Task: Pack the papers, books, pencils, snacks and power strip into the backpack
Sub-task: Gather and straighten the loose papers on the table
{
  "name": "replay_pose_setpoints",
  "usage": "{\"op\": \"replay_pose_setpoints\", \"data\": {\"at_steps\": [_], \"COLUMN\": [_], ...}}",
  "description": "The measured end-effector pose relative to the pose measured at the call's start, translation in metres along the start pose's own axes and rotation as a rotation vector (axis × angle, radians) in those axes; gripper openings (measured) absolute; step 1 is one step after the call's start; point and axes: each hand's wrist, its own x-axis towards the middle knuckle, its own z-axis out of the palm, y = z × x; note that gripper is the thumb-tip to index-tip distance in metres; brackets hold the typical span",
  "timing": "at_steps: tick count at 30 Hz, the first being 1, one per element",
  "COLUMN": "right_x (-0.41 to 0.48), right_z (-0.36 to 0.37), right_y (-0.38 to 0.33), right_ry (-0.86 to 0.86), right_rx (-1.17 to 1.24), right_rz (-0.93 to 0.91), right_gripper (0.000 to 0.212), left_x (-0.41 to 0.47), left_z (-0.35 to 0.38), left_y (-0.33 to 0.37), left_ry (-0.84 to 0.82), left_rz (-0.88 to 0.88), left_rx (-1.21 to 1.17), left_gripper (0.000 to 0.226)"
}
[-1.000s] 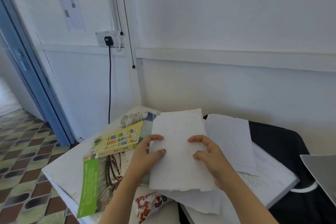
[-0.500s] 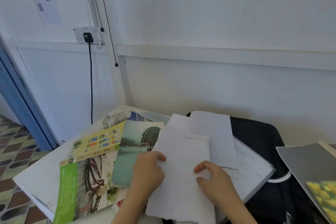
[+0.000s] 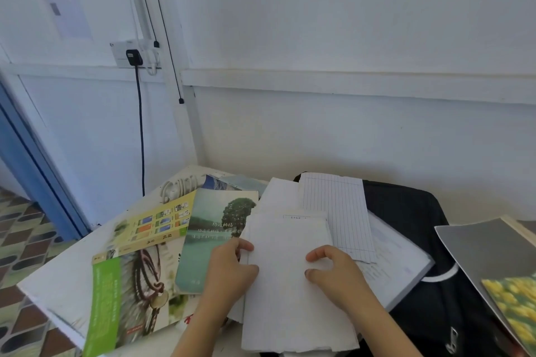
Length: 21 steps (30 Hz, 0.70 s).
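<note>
2 hands point(image 3: 229, 269) point(image 3: 340, 274) grip papers' point(image 3: 290, 304) edges.

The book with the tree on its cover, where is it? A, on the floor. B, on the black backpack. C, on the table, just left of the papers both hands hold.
C: the tree book lies on the white table, directly left of the papers that the left hand grips.

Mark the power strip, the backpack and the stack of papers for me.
power strip point(image 3: 179, 186): head view, its visible white part.
backpack point(image 3: 406, 211): head view, upper black fabric.
stack of papers point(image 3: 284, 298): head view, middle of the top sheet.
</note>
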Motion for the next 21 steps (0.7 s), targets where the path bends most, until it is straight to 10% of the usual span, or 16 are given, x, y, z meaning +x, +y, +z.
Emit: {"op": "replay_pose_setpoints", "data": {"at_steps": [9,21], "right_x": [-0.011,-0.020], "right_z": [-0.002,-0.037], "right_y": [-0.005,-0.026], "right_ry": [-0.017,0.312], "right_rx": [0.204,0.237], "right_rz": [-0.075,-0.678], "right_gripper": [0.032,0.039], "left_x": [-0.006,-0.025], "left_z": [-0.005,-0.008], "left_y": [-0.002,0.063], "left_ry": [-0.077,0.029], "left_rz": [-0.090,0.600], "left_rx": [-0.259,-0.364], "left_gripper": [0.027,0.052]}}
